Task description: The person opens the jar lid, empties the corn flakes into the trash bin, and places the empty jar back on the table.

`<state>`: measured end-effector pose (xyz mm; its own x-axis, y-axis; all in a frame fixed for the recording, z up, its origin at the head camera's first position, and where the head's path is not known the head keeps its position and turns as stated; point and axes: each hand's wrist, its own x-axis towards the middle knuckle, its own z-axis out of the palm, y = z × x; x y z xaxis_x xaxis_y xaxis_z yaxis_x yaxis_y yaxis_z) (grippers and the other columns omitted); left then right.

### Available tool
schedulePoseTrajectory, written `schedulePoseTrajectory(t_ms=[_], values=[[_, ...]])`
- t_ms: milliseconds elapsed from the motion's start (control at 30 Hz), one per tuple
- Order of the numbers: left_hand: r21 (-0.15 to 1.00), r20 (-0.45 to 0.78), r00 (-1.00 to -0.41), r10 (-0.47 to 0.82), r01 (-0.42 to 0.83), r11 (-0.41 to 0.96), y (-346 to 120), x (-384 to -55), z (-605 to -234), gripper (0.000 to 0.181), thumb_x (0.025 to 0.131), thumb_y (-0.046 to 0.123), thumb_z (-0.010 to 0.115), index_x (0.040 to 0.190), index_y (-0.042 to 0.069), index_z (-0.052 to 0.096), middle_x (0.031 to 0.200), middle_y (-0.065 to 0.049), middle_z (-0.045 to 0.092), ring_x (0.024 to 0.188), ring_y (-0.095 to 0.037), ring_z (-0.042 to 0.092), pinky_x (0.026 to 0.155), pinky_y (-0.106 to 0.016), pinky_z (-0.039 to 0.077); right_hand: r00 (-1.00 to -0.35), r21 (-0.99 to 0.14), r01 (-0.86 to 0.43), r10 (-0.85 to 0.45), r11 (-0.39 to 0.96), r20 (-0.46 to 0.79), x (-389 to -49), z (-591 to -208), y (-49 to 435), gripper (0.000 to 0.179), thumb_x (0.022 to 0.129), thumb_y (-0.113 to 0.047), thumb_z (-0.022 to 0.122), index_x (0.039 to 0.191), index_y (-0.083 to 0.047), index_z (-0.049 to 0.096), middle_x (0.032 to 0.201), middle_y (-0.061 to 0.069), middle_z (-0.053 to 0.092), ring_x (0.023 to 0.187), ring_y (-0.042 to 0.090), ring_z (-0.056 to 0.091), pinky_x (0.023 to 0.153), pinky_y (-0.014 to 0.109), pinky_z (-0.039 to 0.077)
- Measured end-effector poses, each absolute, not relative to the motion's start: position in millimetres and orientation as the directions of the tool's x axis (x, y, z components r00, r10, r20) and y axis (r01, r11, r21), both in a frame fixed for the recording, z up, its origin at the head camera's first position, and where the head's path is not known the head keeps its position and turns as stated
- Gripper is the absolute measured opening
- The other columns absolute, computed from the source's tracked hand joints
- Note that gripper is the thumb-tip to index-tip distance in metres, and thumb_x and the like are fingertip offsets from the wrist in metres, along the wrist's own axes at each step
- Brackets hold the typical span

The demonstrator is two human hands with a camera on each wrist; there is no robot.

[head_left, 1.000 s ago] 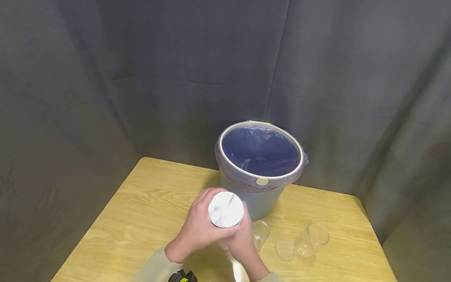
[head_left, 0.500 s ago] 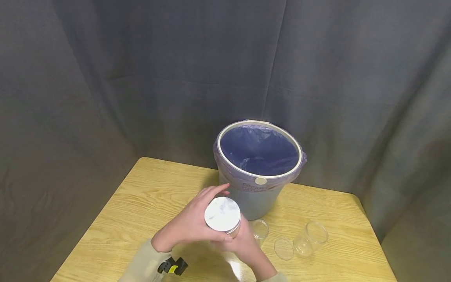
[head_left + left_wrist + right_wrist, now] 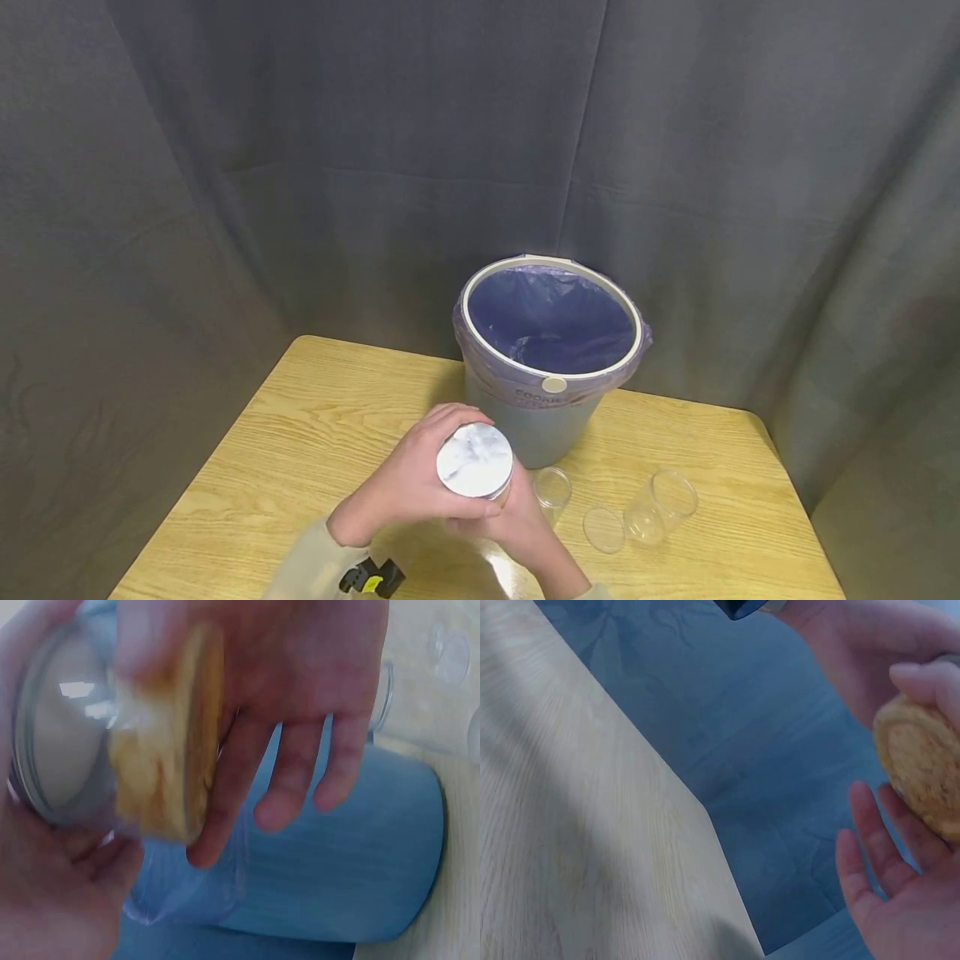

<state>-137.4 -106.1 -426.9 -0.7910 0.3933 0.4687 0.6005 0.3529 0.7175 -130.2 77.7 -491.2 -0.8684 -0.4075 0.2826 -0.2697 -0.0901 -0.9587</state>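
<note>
Both hands hold one short clear jar (image 3: 71,750) with a bright silvery end (image 3: 475,460) turned up toward the head camera. My left hand (image 3: 411,477) wraps the upper part, thumb across the near side. Lower down, my right hand (image 3: 521,521) grips the jar from the right; in the left wrist view several of its fingers (image 3: 296,772) stretch past the far end. Golden-brown, cookie-like contents (image 3: 150,776) fill that end, and the right wrist view shows a round tan face (image 3: 922,761) there under a thumb. The jar overlaps the bin's lower front in the head view.
A grey bin (image 3: 540,429) with a white rim and purple liner stands at the table's back. A clear jar (image 3: 553,492) is just in front of it; another clear jar (image 3: 660,508) and a clear disc (image 3: 603,530) lie farther right. Dark curtains (image 3: 337,167) surround the wooden table (image 3: 300,433).
The jar has come slightly left and down since the first frame. My left fingers were spread off it half a second ago and now wrap it again.
</note>
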Motion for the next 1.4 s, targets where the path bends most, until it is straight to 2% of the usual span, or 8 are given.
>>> schedulePoseTrajectory(t_ms=[167,333,533,767,1200,1400], values=[[0.744,0.432,-0.859,0.273,0.511,0.431,-97,-126,-430,0.086,0.061,0.051,0.096,0.132,0.019,0.058,0.124,0.015,0.056,0.118,-0.010,0.050,0.097,-0.044,0.045,-0.902,-0.958,-0.278,-0.322,-0.077,0.288,-129,-495,76,0.096,0.060,0.003,0.085,0.145,-0.014,0.044,0.135,0.011,0.055,0.122,0.032,0.052,0.104,0.041,0.044],[0.773,0.383,-0.890,0.246,0.455,0.441,-94,-117,-434,0.089,0.065,0.055,0.092,0.138,0.022,0.053,0.129,0.011,0.054,0.120,-0.012,0.050,0.099,-0.046,0.045,-0.914,-0.958,-0.282,-0.292,-0.043,0.282,-126,-498,78,0.095,0.060,-0.001,0.089,0.144,-0.014,0.046,0.134,0.008,0.057,0.122,0.031,0.054,0.104,0.042,0.044],[0.775,0.367,-0.881,0.299,0.467,0.425,-101,-112,-438,0.093,0.070,0.057,0.090,0.145,0.023,0.047,0.138,0.010,0.049,0.128,-0.013,0.046,0.104,-0.050,0.042,-0.898,-0.951,-0.300,-0.314,-0.072,0.307,-124,-501,79,0.089,0.064,-0.002,0.089,0.142,-0.013,0.048,0.133,0.010,0.058,0.122,0.031,0.055,0.104,0.042,0.044],[0.778,0.370,-0.860,0.350,0.493,0.390,-110,-109,-438,0.092,0.072,0.051,0.090,0.149,0.033,0.043,0.139,0.015,0.049,0.129,-0.012,0.047,0.105,-0.049,0.042,-0.871,-0.941,-0.314,-0.357,-0.126,0.338,-122,-501,78,0.085,0.067,-0.001,0.087,0.142,-0.010,0.048,0.132,0.014,0.057,0.120,0.032,0.056,0.102,0.042,0.047],[0.735,0.433,-0.810,0.395,0.571,0.365,-119,-109,-438,0.084,0.076,0.046,0.089,0.146,0.027,0.048,0.140,0.008,0.051,0.129,-0.017,0.048,0.103,-0.049,0.043,-0.867,-0.952,-0.281,-0.392,-0.124,0.307,-116,-498,76,0.085,0.067,0.000,0.086,0.141,-0.011,0.047,0.130,0.013,0.059,0.118,0.033,0.056,0.103,0.042,0.045],[0.746,0.434,-0.816,0.382,0.563,0.354,-125,-106,-439,0.079,0.075,0.047,0.090,0.142,0.026,0.052,0.138,0.009,0.053,0.128,-0.017,0.049,0.103,-0.047,0.043,-0.864,-0.964,-0.233,-0.427,-0.130,0.267,-112,-499,72,0.088,0.068,-0.003,0.090,0.144,-0.013,0.046,0.132,0.013,0.058,0.120,0.033,0.055,0.104,0.043,0.044]])
